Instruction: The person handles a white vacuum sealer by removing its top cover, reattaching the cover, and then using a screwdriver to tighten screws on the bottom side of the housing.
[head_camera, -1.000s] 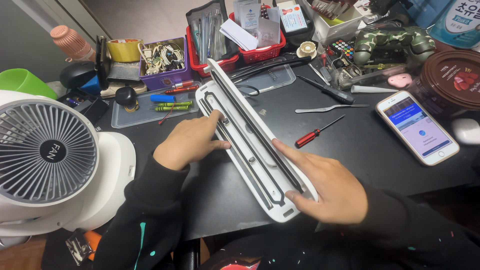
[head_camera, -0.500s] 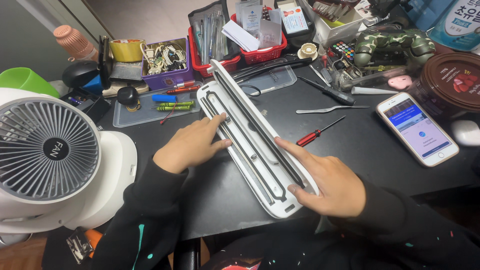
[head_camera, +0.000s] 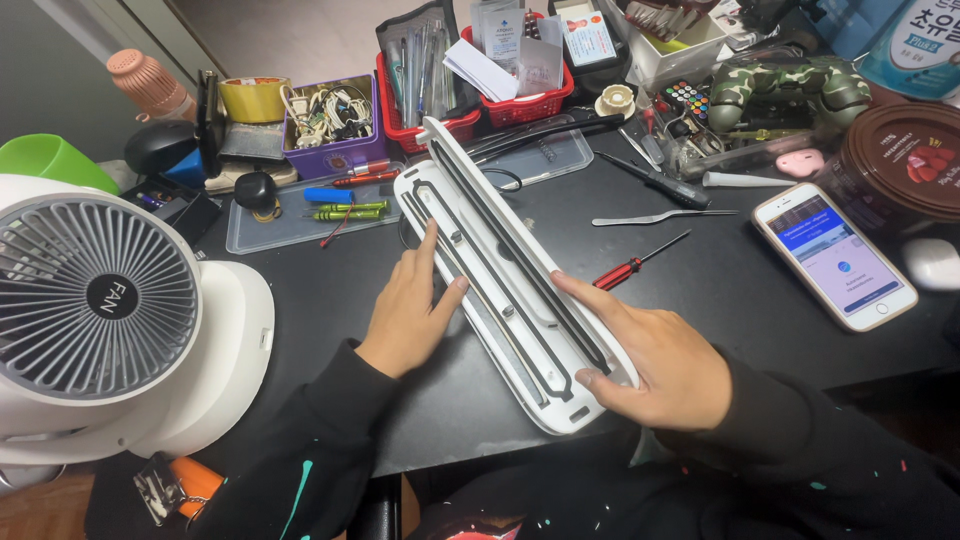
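Note:
A long white appliance lies diagonally on the black desk, its hinged lid raised on edge and showing black sealing strips. My left hand rests flat on the left side of the base, fingers pointing up along it. My right hand holds the near right end, thumb on the rim and fingers along the lid.
A white desk fan stands at the left. A red-handled screwdriver and a metal tool lie right of the appliance, then a smartphone. Baskets, a clear tray and a brown tub crowd the back.
The view has shifted slightly. My right hand has slid a little along the lid; my left hand stays on the base.

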